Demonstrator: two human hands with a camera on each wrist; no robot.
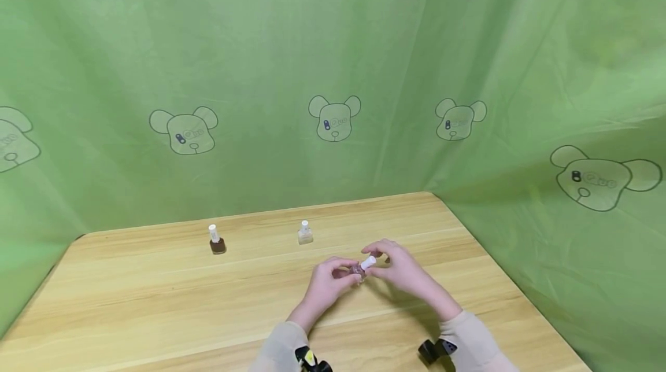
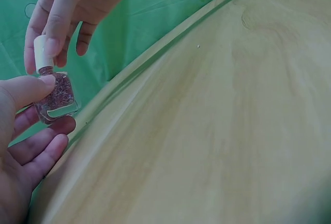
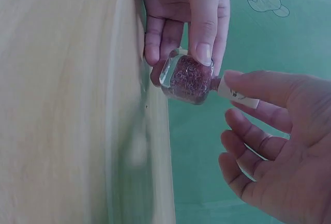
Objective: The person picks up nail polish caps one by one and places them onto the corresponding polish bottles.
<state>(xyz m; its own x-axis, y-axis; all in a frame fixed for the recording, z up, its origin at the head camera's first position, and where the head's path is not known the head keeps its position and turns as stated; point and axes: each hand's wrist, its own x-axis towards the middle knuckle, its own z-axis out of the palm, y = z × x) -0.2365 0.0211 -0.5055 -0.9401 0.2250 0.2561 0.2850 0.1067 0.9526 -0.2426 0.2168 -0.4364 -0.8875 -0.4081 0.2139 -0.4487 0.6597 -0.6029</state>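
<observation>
A small nail polish bottle of clear glass holds glittery pinkish-purple polish. My left hand pinches its glass body between thumb and fingers. With thumb and forefinger, my right hand pinches the white cap, while its other fingers curl loosely apart from it. In the left wrist view the cap sits at the bottle's neck, and the bottle tilts slightly. Both hands hold it above the table, toward the right of its middle.
On the wooden table stand a dark nail polish bottle with a white cap at the back left and a clear one at the back middle. Green curtains with bear-head prints hang behind and beside the table.
</observation>
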